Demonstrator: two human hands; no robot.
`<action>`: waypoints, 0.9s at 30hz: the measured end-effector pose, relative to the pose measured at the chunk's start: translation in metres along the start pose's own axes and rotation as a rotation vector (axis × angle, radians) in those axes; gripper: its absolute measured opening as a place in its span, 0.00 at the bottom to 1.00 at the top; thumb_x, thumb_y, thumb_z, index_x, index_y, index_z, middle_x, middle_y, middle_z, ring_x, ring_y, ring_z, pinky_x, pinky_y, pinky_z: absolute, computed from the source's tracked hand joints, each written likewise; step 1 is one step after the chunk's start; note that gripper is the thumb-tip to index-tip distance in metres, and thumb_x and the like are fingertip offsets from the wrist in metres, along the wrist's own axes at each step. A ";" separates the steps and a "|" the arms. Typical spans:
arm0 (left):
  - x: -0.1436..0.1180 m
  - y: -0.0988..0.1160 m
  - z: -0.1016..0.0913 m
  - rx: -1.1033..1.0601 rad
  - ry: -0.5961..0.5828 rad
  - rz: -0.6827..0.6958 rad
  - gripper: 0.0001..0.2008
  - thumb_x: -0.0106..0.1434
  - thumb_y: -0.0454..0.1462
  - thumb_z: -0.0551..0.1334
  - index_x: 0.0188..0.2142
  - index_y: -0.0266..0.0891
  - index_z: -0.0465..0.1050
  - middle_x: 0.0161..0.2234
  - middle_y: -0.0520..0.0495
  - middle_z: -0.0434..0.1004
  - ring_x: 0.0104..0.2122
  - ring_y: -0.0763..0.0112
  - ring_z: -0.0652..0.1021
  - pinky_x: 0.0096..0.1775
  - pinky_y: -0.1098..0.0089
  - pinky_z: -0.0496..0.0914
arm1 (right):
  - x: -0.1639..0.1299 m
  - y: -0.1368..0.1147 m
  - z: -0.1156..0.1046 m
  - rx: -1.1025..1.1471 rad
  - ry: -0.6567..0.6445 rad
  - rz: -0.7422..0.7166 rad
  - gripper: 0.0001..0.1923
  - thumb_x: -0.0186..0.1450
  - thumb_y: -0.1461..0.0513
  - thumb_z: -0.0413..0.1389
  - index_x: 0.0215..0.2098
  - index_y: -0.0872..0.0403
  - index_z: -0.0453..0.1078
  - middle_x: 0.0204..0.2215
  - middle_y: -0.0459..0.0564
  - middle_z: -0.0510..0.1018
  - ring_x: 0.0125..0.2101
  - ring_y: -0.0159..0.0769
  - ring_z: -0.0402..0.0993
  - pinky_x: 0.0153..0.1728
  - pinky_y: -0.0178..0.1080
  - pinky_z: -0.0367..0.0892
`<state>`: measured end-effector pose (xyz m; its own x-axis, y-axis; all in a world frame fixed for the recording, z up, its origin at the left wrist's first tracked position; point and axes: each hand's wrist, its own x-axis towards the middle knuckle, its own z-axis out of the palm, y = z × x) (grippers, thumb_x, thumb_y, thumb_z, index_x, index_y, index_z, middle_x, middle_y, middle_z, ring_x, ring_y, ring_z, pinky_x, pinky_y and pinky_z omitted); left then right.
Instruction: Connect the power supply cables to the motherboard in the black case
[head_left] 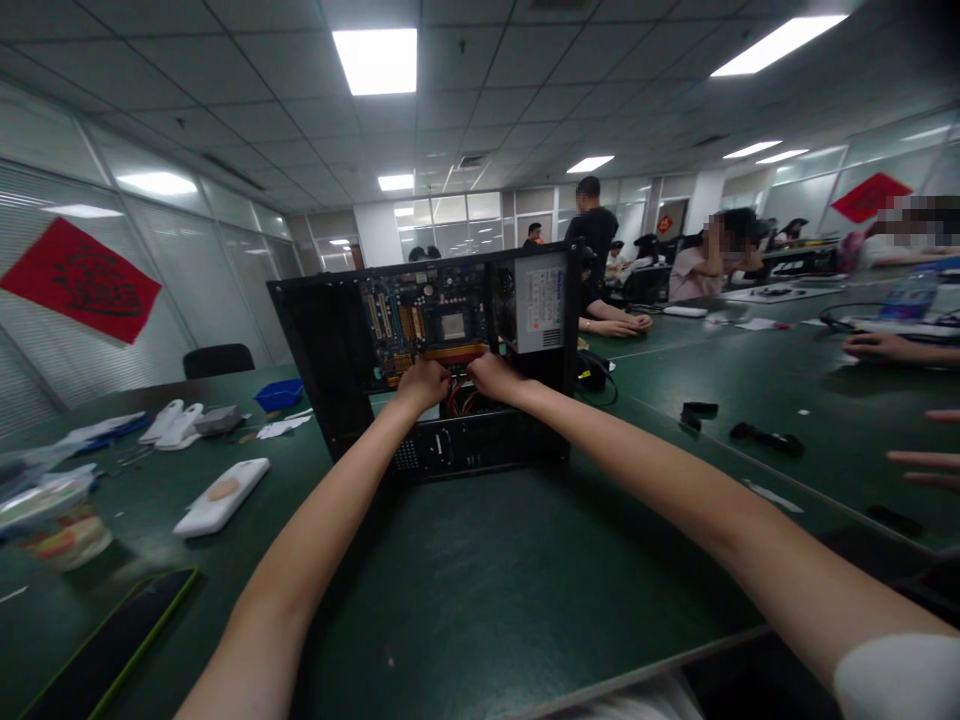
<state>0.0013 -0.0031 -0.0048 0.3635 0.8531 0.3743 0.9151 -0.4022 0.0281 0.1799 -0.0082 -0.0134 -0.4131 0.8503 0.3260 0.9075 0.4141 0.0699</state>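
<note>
A white phone (222,496) lies at the left on a green table (480,600). At centre stands an open computer case (330,350). Inside it, the left hand (424,382) and right hand (495,377), fingers curled, grip red cables (459,399) below the motherboard (424,320).

Computer case (330,350) — matt black metal, probably; table (480,590) — smooth green.

A single head-worn camera looks forward and slightly down across the green desk (480,600), arms outstretched toward the open computer case (435,350) nearby.
</note>
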 end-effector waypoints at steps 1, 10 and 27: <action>0.000 0.000 0.000 0.000 0.000 0.006 0.16 0.66 0.37 0.59 0.46 0.44 0.86 0.44 0.40 0.86 0.47 0.55 0.83 0.49 0.63 0.75 | 0.000 0.000 0.000 0.000 0.006 0.006 0.19 0.70 0.69 0.49 0.52 0.65 0.79 0.49 0.71 0.81 0.50 0.49 0.80 0.51 0.42 0.70; 0.006 -0.002 0.003 -0.010 0.024 0.102 0.16 0.63 0.32 0.58 0.40 0.35 0.86 0.39 0.35 0.85 0.43 0.54 0.84 0.46 0.65 0.74 | 0.004 0.000 0.004 -0.001 0.047 0.025 0.19 0.68 0.70 0.51 0.50 0.65 0.80 0.48 0.72 0.82 0.49 0.50 0.81 0.49 0.40 0.72; 0.005 -0.005 -0.004 0.006 0.008 -0.024 0.15 0.66 0.40 0.60 0.46 0.45 0.86 0.45 0.43 0.86 0.48 0.54 0.83 0.48 0.64 0.74 | -0.046 -0.006 -0.024 -0.025 0.179 -0.045 0.23 0.77 0.56 0.43 0.50 0.58 0.78 0.47 0.63 0.83 0.46 0.46 0.81 0.43 0.39 0.68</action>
<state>-0.0022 0.0026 0.0003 0.3404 0.8595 0.3812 0.9244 -0.3802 0.0318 0.1952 -0.0574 -0.0059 -0.4352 0.7588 0.4846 0.8910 0.4402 0.1110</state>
